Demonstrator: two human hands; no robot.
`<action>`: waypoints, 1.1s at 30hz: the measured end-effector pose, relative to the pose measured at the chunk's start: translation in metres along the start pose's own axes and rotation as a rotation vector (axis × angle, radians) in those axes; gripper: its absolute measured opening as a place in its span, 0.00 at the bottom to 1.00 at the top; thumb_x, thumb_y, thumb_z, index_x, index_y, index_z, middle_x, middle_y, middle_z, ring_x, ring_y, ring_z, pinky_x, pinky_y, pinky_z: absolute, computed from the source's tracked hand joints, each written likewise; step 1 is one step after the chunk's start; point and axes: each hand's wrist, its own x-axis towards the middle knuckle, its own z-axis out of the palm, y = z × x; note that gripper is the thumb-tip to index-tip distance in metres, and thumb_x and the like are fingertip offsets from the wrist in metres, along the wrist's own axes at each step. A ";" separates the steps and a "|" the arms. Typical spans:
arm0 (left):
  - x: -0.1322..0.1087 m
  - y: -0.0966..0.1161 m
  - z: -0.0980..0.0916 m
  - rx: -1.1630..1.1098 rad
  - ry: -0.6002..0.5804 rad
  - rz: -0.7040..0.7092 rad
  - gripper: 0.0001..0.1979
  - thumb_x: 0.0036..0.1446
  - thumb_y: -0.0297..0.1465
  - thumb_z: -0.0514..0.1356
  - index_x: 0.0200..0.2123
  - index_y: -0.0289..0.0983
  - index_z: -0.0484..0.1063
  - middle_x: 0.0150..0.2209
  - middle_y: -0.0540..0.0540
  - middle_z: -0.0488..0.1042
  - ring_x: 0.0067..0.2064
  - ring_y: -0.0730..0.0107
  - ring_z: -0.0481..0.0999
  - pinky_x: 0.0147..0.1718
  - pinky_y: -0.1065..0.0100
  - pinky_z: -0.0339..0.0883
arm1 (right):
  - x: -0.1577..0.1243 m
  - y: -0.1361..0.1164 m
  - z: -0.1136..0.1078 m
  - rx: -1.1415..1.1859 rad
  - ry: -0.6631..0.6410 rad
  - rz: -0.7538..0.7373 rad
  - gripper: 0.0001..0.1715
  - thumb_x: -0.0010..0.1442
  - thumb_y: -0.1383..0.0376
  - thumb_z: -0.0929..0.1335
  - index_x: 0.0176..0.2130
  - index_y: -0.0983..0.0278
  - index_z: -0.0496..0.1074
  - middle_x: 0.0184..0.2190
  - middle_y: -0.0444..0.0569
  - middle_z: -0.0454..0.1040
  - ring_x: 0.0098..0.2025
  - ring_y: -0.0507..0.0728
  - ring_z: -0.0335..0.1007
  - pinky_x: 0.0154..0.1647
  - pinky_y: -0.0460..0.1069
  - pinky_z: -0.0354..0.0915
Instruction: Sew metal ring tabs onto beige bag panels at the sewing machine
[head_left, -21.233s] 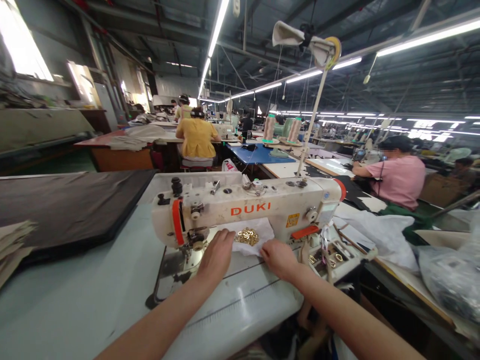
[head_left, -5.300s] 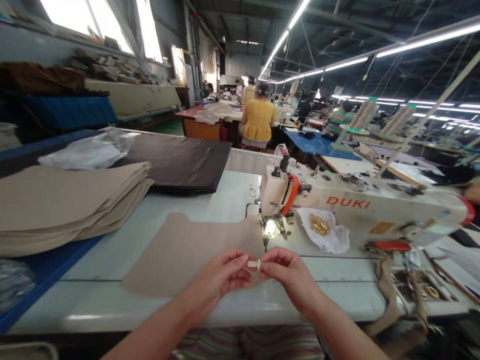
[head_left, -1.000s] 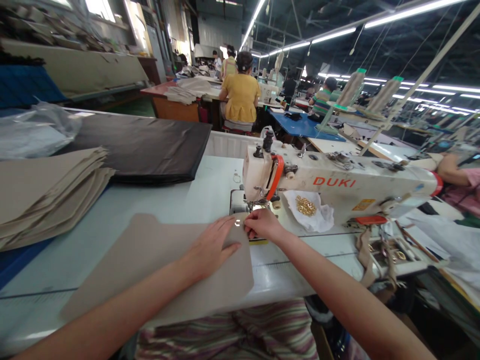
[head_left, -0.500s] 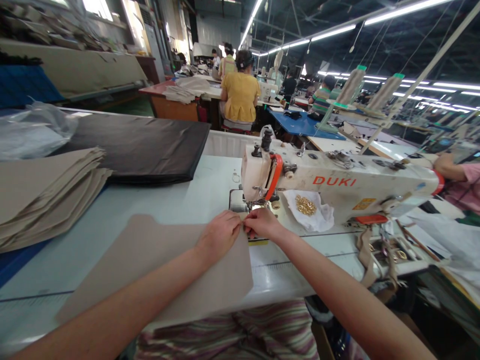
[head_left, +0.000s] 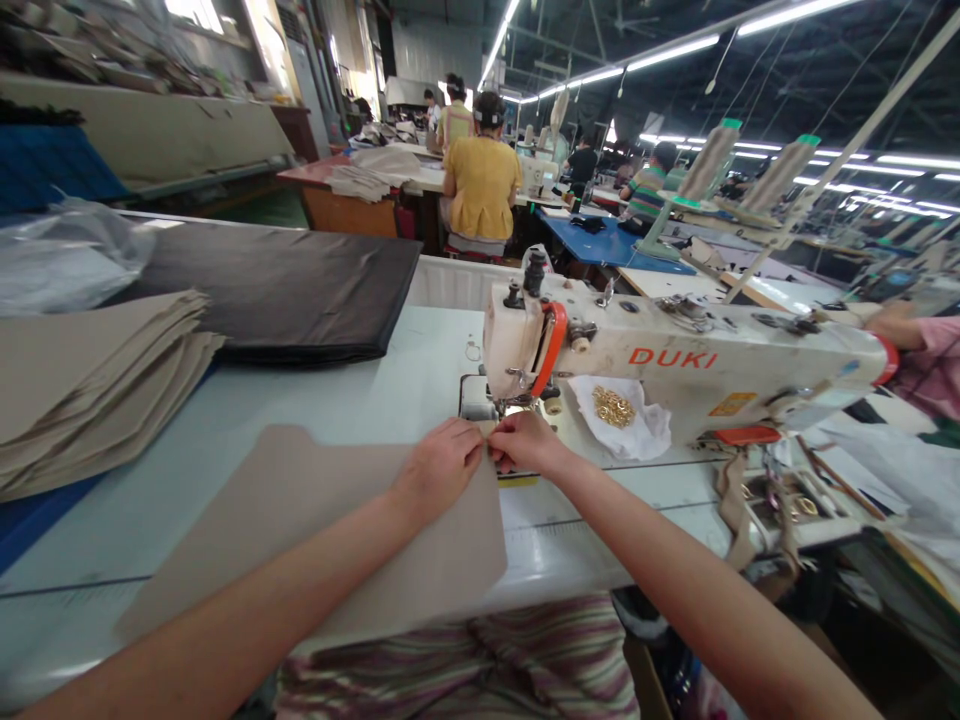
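Observation:
A flat beige panel lies on the pale sewing table, its top right corner near the needle area of the white sewing machine. My left hand rests on that corner, its fingers bent and pressed together on the panel's edge. Touching or almost touching it, my right hand is closed in a pinch at the same edge, just in front of the presser foot. What lies between the fingertips is small and mostly hidden. Gold rings sit on a white cloth beside the machine's needle end.
Stacked beige pieces and a folded dark sheet lie at the left, with a clear plastic bag behind. A tray with straps and rings is at the right. People sit at machines further back.
Both hands have stayed at the panel's corner with almost no movement. The view has shifted slightly. At the far right, another person's arm has moved a little.

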 end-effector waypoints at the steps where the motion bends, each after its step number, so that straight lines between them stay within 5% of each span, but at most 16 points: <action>1: 0.000 0.000 0.000 0.003 -0.006 0.006 0.09 0.56 0.21 0.53 0.28 0.35 0.70 0.32 0.45 0.74 0.37 0.65 0.72 0.39 0.65 0.69 | 0.000 0.000 0.000 -0.007 0.002 -0.001 0.13 0.48 0.78 0.63 0.18 0.65 0.66 0.13 0.37 0.68 0.13 0.46 0.64 0.14 0.39 0.58; 14: 0.004 0.001 -0.002 0.010 -0.050 0.062 0.10 0.58 0.22 0.52 0.26 0.36 0.67 0.28 0.47 0.71 0.34 0.66 0.70 0.37 0.66 0.67 | -0.005 0.002 0.001 -0.257 0.110 -0.105 0.10 0.52 0.74 0.64 0.23 0.65 0.71 0.17 0.41 0.72 0.17 0.49 0.69 0.18 0.40 0.61; 22: 0.003 -0.003 0.002 -0.018 -0.017 0.042 0.09 0.57 0.22 0.52 0.27 0.36 0.68 0.29 0.46 0.73 0.35 0.65 0.70 0.36 0.65 0.67 | -0.031 0.023 -0.004 -0.634 0.316 -0.518 0.08 0.61 0.69 0.65 0.34 0.62 0.75 0.34 0.49 0.75 0.40 0.56 0.69 0.40 0.46 0.60; 33: 0.004 -0.006 0.000 -0.022 -0.050 0.065 0.11 0.60 0.24 0.50 0.28 0.36 0.69 0.30 0.46 0.74 0.36 0.65 0.71 0.38 0.65 0.68 | -0.029 0.031 -0.005 -0.955 0.293 -0.817 0.08 0.63 0.70 0.64 0.34 0.64 0.72 0.30 0.48 0.71 0.36 0.56 0.63 0.36 0.48 0.60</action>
